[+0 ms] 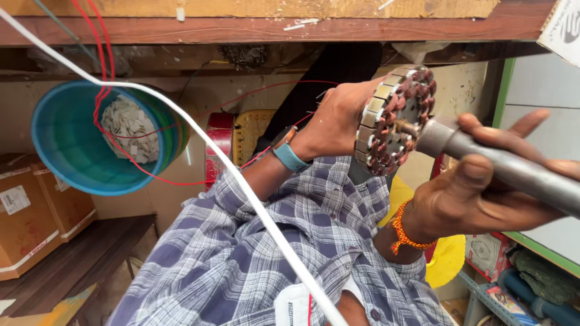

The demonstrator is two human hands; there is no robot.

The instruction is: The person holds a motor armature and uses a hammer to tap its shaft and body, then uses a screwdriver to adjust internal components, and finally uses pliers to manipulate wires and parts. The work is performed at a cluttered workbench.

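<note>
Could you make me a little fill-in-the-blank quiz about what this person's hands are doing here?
1. The right hand grips a grey metal ____.
2. The left hand holds a round motor core wound with ____ wire.
3. The tub of white chips is ____ in colour.
4. The left wrist wears a ____ band.

Missing words: pipe; copper; blue; blue
</note>
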